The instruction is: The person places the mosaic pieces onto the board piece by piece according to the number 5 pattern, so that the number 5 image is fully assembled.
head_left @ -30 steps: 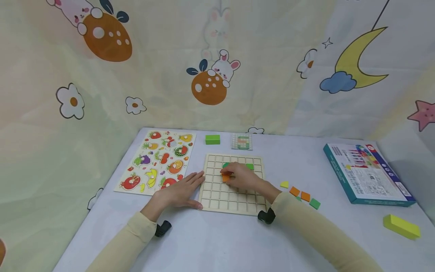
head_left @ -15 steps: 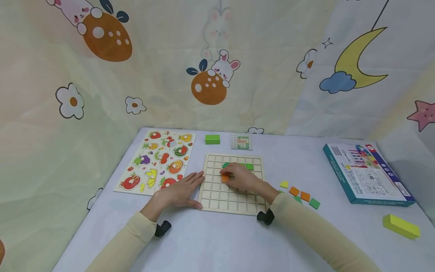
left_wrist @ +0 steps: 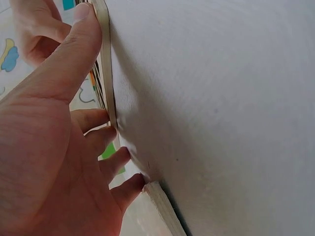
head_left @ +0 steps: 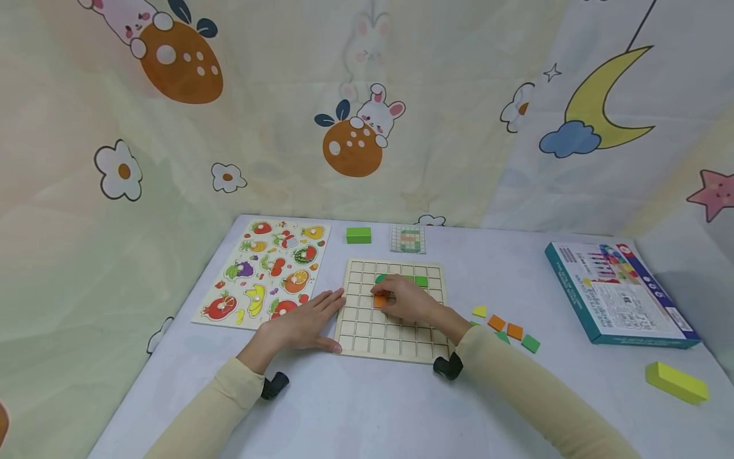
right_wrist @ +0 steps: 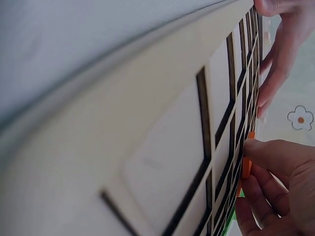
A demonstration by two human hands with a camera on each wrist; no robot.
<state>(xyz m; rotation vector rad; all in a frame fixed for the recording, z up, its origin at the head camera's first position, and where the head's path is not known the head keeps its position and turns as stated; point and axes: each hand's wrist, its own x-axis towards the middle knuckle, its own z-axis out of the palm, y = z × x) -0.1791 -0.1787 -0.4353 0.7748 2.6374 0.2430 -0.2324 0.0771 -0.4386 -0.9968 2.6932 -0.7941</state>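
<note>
I monitor both hands through the head view and the two wrist views. The grid board [head_left: 367, 331] lies flat on the bench [head_left: 355, 414], around midway between its left and right edges and well in from the far edge.

Right hand [head_left: 407, 298]: thumb and fingers clamped on an orange tile [head_left: 380, 302]. I read the tile's location as the upper left part of the grid, nearer the bench's far edge than the board's middle. From the right wrist view I confirm the thumb on one side of the orange piece and fingers on the other. Green tiles [head_left: 422, 281] sit in a row of the grid beyond this hand; the hand partly covers them.

Left hand [head_left: 306, 322]: fingers extended, thumb spread apart from them. Fingertips and thumb touch the board's left edge.

I log the remaining items as follows. Fruit board [head_left: 234, 287]: at the bench's far left corner. Green block [head_left: 359, 236] and pattern card [head_left: 408, 240]: side by side near the far edge. Loose tiles [head_left: 515, 332], yellow, orange and green: between the grid board and the bench's right edge, beside the right sleeve [head_left: 533, 379]. Box [head_left: 625, 293]: toward the far right corner. Yellow block [head_left: 677, 382]: near the right edge.
</note>
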